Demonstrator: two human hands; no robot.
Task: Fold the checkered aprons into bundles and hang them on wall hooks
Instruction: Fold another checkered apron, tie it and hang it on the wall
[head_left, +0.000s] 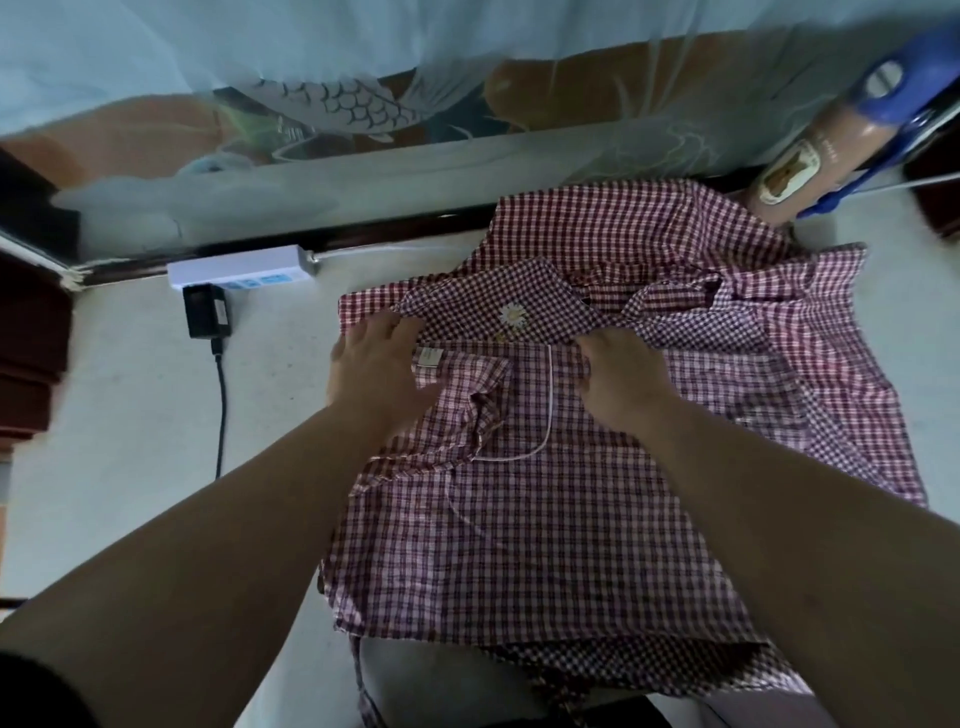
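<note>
At the far left a dark brown thing (31, 332) is cut off by the edge, and you cannot tell what it is. The white bench (135, 415) holds everything. Left of the left hand, a white power strip (241, 266) lies near the wall, with a black plug box (208, 312) touching its near side and a black cord (222, 405) running down from it. The left hand (376, 371) lies flat, palm down, fingers spread apart, pressing on the left edge of the checkered aprons (545, 519). Its thumb side is blurry. The aprons are a red and white pile spread under and between both hands, and their near edge hangs off the bench and is cut off at the bottom. It is hard to tell how many aprons are in the pile. Between the hands, a little past them, is a folded flap with a small daisy (511, 316) sewn on it. The right hand (621, 379) is curled, fingers tucked together, pinching a fold of the cloth; the fingertips are hidden in the fabric. Far past the right hand, at the back right, a tan bottle (800, 166) stands with a blue thing (904, 88) on top, blurry and cut off. Along the wall behind is a fish picture (337, 109).
</note>
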